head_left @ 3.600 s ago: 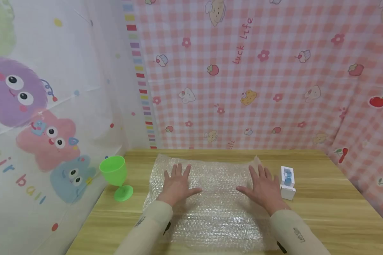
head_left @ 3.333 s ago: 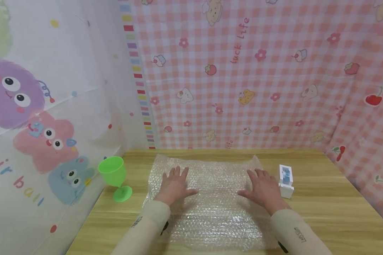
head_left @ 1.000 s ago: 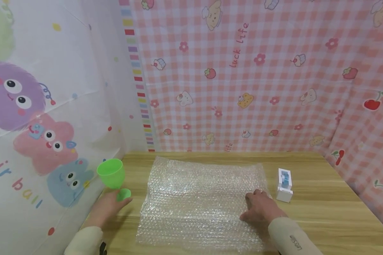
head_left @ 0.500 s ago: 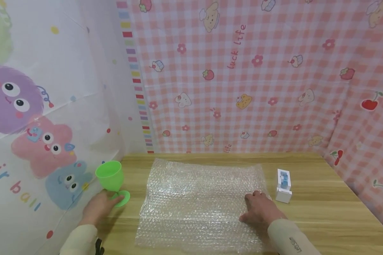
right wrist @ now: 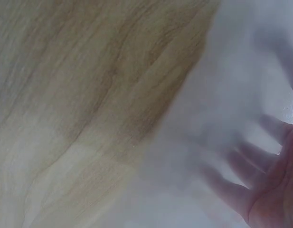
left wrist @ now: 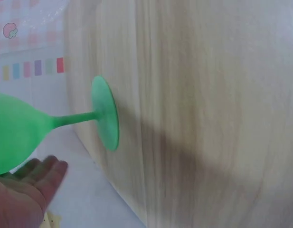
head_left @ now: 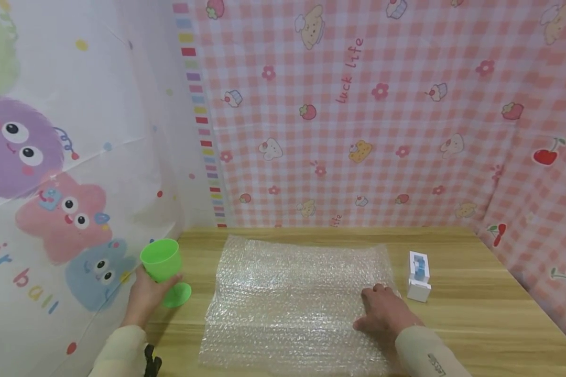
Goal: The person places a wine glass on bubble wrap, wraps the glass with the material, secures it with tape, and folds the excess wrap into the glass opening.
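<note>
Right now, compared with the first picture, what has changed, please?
The left hand moved from the bubble wrap leftward to the green goblet and is now at its bowl; whether it grips is unclear. The right hand drew slightly back, still over the wrap. The goblet and white tape dispenser stayed in place.

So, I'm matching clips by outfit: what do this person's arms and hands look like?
Both arms wear long cream sleeves. The right sleeve has small dark lettering near the cuff; the left sleeve has a black strap-like piece beside it, too partly seen to identify. The left hand and right hand are bare, without gloves.
</note>
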{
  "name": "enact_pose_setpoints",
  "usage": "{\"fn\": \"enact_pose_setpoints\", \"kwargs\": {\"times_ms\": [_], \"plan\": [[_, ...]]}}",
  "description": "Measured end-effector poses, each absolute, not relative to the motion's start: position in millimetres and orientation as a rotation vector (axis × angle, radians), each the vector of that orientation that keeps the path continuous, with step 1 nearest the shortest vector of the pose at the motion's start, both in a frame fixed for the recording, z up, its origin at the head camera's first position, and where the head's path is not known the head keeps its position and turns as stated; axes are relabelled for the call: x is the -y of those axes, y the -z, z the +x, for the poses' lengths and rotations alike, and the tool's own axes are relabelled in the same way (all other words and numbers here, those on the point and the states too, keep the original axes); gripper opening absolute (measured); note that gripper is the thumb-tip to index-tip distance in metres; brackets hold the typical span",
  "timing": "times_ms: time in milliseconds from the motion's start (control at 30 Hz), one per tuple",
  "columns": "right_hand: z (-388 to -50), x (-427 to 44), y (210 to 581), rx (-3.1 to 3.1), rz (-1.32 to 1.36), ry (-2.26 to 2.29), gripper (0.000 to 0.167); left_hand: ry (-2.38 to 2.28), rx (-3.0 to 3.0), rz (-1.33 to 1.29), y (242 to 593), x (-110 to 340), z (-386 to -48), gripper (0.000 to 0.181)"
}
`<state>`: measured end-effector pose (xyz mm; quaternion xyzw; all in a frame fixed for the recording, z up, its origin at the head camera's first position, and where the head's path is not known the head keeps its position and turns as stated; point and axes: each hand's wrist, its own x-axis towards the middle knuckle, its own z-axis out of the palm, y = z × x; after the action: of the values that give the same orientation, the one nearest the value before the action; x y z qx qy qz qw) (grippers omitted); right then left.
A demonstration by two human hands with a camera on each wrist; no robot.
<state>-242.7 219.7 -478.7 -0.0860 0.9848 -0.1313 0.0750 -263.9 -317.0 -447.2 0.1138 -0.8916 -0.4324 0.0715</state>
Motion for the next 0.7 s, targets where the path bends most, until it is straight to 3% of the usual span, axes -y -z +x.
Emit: {"fn": "enact_pose_setpoints", "kwargs": {"times_ms": [700], "plan": [[-245,-220,479,-2.916,-0.228,0.384,0.082,1.309,2.628,0.318,431,303,-275,0.103]]}}
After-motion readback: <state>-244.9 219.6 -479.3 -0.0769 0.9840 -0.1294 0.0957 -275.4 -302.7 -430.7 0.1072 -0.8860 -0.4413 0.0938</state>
